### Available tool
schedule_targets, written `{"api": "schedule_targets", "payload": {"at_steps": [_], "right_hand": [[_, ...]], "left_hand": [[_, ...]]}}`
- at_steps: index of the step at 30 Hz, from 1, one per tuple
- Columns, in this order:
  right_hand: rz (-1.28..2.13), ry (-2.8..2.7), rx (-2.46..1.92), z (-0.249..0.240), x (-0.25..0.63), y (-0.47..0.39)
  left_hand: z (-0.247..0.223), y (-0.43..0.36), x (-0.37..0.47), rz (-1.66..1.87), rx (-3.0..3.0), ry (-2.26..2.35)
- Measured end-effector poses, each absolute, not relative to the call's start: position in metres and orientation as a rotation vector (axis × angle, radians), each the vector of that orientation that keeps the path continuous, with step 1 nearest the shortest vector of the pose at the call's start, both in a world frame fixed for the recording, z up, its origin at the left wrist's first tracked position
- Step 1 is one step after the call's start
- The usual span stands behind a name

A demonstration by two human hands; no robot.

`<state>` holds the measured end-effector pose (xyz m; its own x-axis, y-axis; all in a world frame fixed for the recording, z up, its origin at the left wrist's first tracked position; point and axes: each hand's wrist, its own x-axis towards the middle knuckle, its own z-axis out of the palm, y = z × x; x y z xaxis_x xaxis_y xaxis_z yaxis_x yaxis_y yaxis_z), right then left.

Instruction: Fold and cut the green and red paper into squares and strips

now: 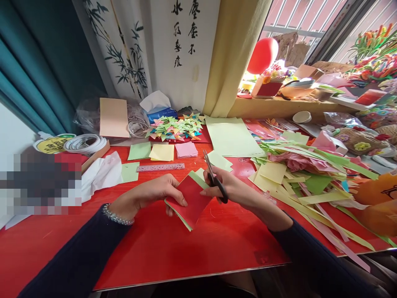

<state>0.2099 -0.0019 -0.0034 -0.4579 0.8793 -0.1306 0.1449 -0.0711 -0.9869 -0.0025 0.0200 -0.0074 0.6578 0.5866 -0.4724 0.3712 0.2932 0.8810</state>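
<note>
Between my two hands, above the red table, is a small stack of paper sheets [192, 198], red on top with light green edges showing beneath. My left hand [163, 190] grips the stack at its left side, thumb on top and fingers under it. My right hand [226, 182] has a pair of black-handled scissors [222, 191] in its fingers, the blades pointing up and away. The right thumb also presses the stack's right corner. Just beyond lie pale green sheets [219, 160] and a pink ruler [160, 167].
Green squares [139, 151], yellow squares [162, 152] and pink squares [186, 150] lie behind the ruler. A heap of folded paper pieces [175, 127] is at the back. Paper strips [305, 169] pile up on the right. White tape rolls [85, 144] and crumpled tissue [102, 176] are left.
</note>
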Motion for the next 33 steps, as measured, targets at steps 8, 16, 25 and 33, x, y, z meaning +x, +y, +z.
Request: {"api": "schedule_targets", "payload": {"at_steps": [8,16,25,33], "right_hand": [[1.351,-1.225,-1.162,-0.018,0.208,0.003],[1.235,-1.137,-1.037,-0.025,0.201,-0.001],[1.244,-1.142,-1.026,-0.024,0.202,-0.002],[1.280,-1.179,-1.001,-0.023,0.205,-0.001]], "left_hand": [[-0.008,0.019,0.007,0.705,1.178,0.993],[-0.015,-0.003,0.031,0.830,1.130,0.978],[-0.015,0.000,0.031,0.835,1.171,0.983],[-0.015,0.004,0.027,0.828,1.154,0.966]]}}
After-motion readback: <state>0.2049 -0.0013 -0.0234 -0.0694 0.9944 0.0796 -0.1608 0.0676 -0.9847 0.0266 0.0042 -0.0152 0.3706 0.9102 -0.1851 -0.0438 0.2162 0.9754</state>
